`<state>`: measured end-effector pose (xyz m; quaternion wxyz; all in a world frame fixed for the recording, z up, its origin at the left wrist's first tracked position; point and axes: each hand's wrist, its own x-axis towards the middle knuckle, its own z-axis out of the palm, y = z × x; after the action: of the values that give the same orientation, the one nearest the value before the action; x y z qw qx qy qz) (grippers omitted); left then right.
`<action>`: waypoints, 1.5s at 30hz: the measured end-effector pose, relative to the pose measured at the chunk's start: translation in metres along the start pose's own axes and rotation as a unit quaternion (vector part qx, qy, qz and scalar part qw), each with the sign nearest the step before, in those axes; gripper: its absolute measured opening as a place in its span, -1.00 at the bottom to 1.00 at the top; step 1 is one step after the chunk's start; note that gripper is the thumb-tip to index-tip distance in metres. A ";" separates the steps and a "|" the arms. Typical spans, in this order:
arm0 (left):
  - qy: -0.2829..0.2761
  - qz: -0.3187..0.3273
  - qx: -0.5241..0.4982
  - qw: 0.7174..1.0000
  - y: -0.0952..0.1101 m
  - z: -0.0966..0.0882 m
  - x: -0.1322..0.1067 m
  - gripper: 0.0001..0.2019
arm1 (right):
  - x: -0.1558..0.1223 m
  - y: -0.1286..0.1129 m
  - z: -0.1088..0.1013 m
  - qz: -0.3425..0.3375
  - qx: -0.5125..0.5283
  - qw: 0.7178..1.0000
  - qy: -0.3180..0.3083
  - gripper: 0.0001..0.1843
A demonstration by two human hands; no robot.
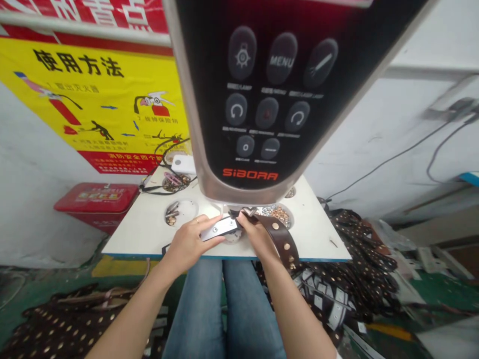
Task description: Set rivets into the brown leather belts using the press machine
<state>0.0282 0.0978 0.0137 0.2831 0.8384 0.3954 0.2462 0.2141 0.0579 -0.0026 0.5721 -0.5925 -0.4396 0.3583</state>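
Under the front of the machine (250,192), both my hands hold a dark brown belt (279,232) dotted with gold studs. My left hand (189,242) pinches a strip with a white face (219,228) and small metal studs between thumb and fingers. It appears to be part of the same belt. My right hand (256,234) is closed on the belt close to its buckle (249,211), with the thumb near the machine's working point. From there the belt curves over the table's front edge. The right fingers are partly hidden beneath it.
Small metal fittings fill round wells in the white table (130,239), among them silver and gold pieces (280,214). Studded belts lie piled on the floor at left (63,324) and right (359,254). A red box (99,202) stands left, and black cords (153,188) lie at the table's back left.
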 end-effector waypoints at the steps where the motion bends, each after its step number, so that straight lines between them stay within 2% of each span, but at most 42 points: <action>1: -0.002 -0.001 -0.006 1.000 -0.002 0.000 0.000 -0.54 | -0.001 0.002 -0.001 -0.002 -0.004 1.000 -0.001 -0.63; 5: -0.020 -0.014 -0.026 0.999 -0.004 0.002 -0.002 -0.52 | -0.005 0.005 -0.005 -0.018 -0.017 1.000 0.011 -0.66; 12: -0.038 -0.013 -0.048 0.998 -0.007 0.001 0.004 -0.54 | 0.000 0.011 -0.004 0.010 -0.011 1.000 -0.007 -0.68; 15: -0.022 -0.013 -0.019 1.000 -0.001 -0.001 0.001 -0.53 | 0.000 0.011 0.004 0.030 0.092 0.995 0.030 -0.67; 17: 0.008 0.012 0.010 1.000 0.007 0.000 -0.005 -0.53 | -0.008 0.009 0.007 0.037 0.200 0.977 0.067 -0.68; 18: 0.020 0.034 0.022 0.999 0.012 0.001 -0.010 -0.54 | -0.015 0.008 0.008 0.036 0.243 0.967 0.069 -0.70; 20: 0.039 0.091 0.038 0.994 0.020 0.004 -0.021 -0.56 | -0.030 0.005 0.004 0.031 0.275 0.961 0.019 -0.72; 22: 0.055 0.142 0.056 0.987 0.026 0.009 -0.031 -0.57 | -0.044 0.002 -0.003 0.032 0.237 0.970 -0.050 -0.75; 23: 0.061 0.158 0.068 0.983 0.027 0.011 -0.033 -0.57 | -0.047 0.001 -0.007 0.034 0.203 0.976 -0.065 -0.77; 27: 0.077 0.172 0.149 0.971 0.021 0.010 -0.025 -0.55 | -0.034 -0.005 -0.014 0.024 0.091 0.995 -0.012 -0.83; 29: 0.074 0.156 0.177 0.969 0.014 0.005 -0.016 -0.57 | -0.020 -0.004 -0.013 0.022 0.072 0.997 0.014 -0.81; 32: 0.039 0.105 0.147 0.983 0.002 0.001 -0.007 -0.57 | -0.005 0.003 -0.011 0.032 0.074 0.996 0.045 -0.78; 36: 0.017 0.085 0.085 0.993 -0.012 0.002 -0.008 -0.48 | -0.002 0.009 -0.010 0.044 0.075 0.995 0.038 -0.73; 40: 0.037 0.119 0.086 0.988 -0.018 0.003 -0.014 -0.44 | -0.004 0.004 -0.010 0.031 0.055 0.998 0.013 -0.75; 45: 0.047 0.144 0.099 0.984 -0.019 0.005 -0.013 -0.45 | -0.004 0.002 -0.011 0.027 0.012 1.000 0.012 -0.75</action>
<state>0.0137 0.0957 -0.0053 0.1414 0.8980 0.3060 0.2828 0.2231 0.0502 -0.0040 0.5745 -0.6013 -0.4126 0.3717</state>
